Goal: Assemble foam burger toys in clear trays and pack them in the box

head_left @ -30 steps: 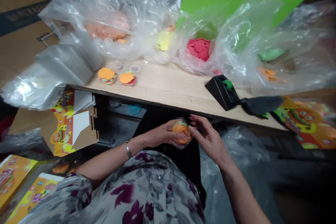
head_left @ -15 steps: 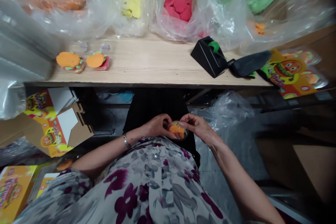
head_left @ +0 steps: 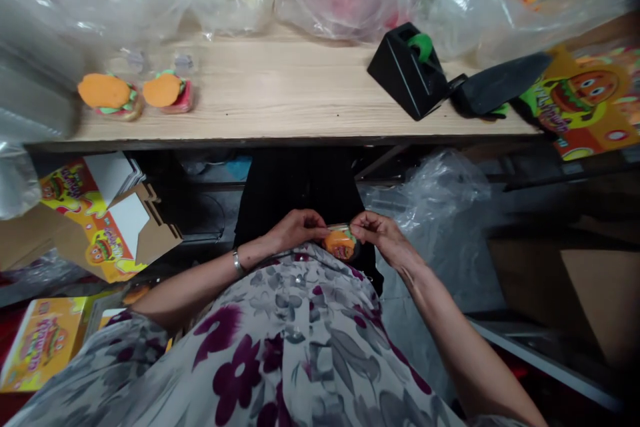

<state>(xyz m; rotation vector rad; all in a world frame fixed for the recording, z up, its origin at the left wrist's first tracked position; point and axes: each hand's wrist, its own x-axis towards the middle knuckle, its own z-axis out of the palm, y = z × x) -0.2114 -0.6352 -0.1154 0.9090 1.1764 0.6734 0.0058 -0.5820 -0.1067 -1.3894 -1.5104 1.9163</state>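
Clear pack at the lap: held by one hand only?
No, the left hand and right hand both hold the clear pack, one at each side.

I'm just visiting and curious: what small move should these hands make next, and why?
Probably press along the upper edge of the small clear pack, since the left hand and right hand pinch it at opposite ends there; whether it's sealed, I can't tell.

Held packet (head_left: 340,245) — glossy plastic, tabletop (head_left: 285,90) — matt wood.
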